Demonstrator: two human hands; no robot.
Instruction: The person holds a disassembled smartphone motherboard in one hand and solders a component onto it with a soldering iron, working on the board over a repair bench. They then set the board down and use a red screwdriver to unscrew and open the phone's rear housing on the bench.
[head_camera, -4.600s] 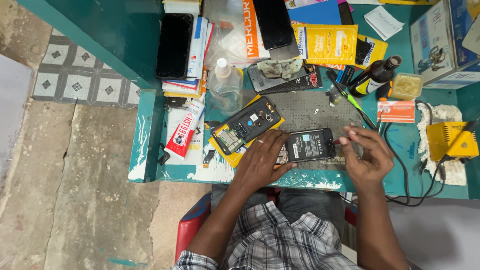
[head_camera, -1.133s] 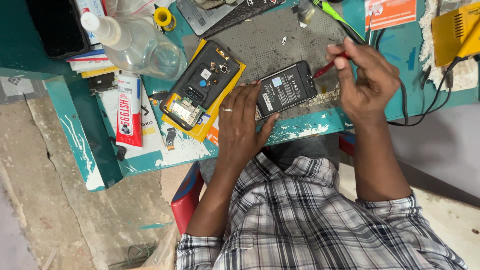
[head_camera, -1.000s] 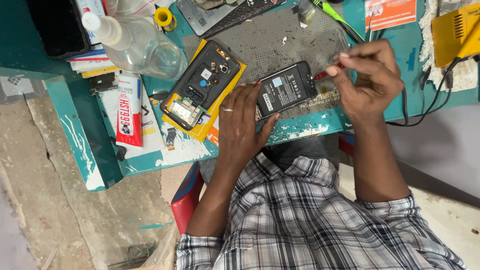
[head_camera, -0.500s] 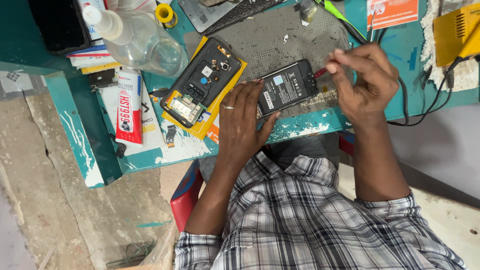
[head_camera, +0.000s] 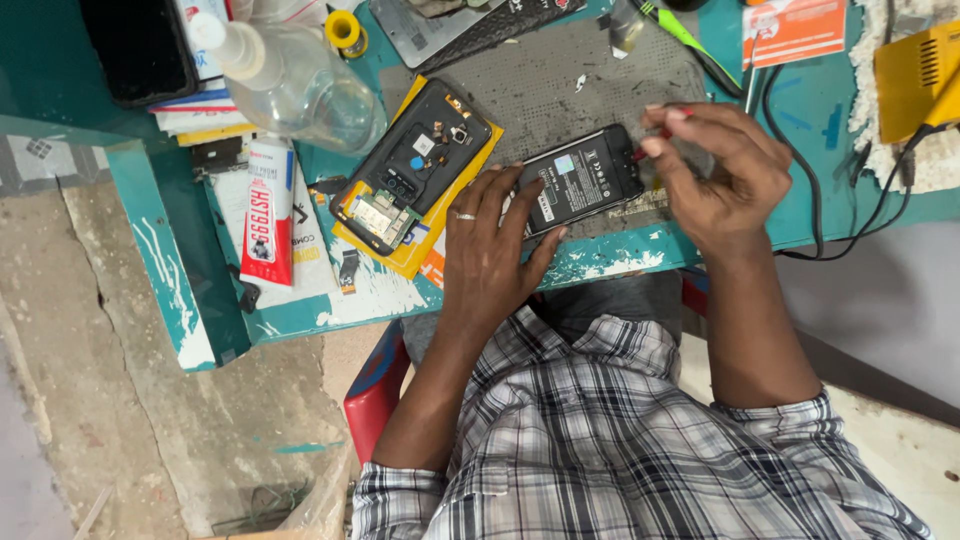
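My left hand (head_camera: 490, 245) lies flat and open, fingers spread, pinning the near left end of the opened phone (head_camera: 580, 180) on the grey mat (head_camera: 560, 90). My right hand (head_camera: 715, 175) is closed around a thin red-handled tool (head_camera: 652, 150), its tip at the phone's right end. That phone sits close to the near edge of the teal surface (head_camera: 830, 130), where the paint is chipped, leaving little room toward me. A second opened phone (head_camera: 415, 165) lies just left on a yellow card. Further left are one clear bottle (head_camera: 300, 85), one white-and-red tube (head_camera: 268, 210) and a dark phone (head_camera: 140, 50). Black cables (head_camera: 810, 190) and a yellow box (head_camera: 915, 75) crowd the right.
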